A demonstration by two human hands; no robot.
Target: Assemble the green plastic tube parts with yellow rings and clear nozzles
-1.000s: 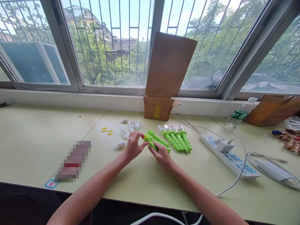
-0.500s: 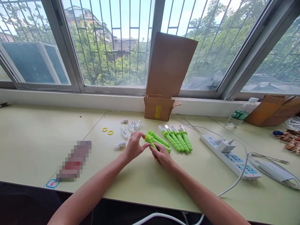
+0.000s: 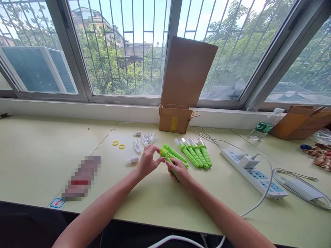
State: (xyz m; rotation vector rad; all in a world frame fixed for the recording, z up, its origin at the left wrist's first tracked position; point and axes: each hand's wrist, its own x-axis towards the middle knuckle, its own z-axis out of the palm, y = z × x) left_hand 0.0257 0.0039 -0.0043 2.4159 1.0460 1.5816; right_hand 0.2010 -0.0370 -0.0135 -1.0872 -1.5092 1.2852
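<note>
My right hand (image 3: 180, 170) is wrapped round a bright green tube-shaped handle (image 3: 167, 155), tilted with its collared end up to the left. At that end my left hand (image 3: 149, 161) pinches a yellow ring (image 3: 162, 151) on the handle's neck between thumb and forefinger. Just behind lie further green handles (image 3: 176, 152), partly hidden by the right hand. Left of my hands are several clear plastic caps (image 3: 137, 145) with white bases. Two loose yellow rings (image 3: 118, 144) lie farther left. On the right, several green handles with clear tops (image 3: 196, 153) lie side by side.
A cardboard box (image 3: 173, 119) with a raised flap stands against the windowsill. To the right are a white power strip (image 3: 254, 174), a coiled charger cable (image 3: 302, 186), a water bottle (image 3: 267, 124) and another carton (image 3: 300, 122). A blurred patch (image 3: 82, 177) lies at left.
The right hand's grip and the held handle have shifted slightly; more of the handle shows below the fingers. The left hand stays pinched at its neck.
</note>
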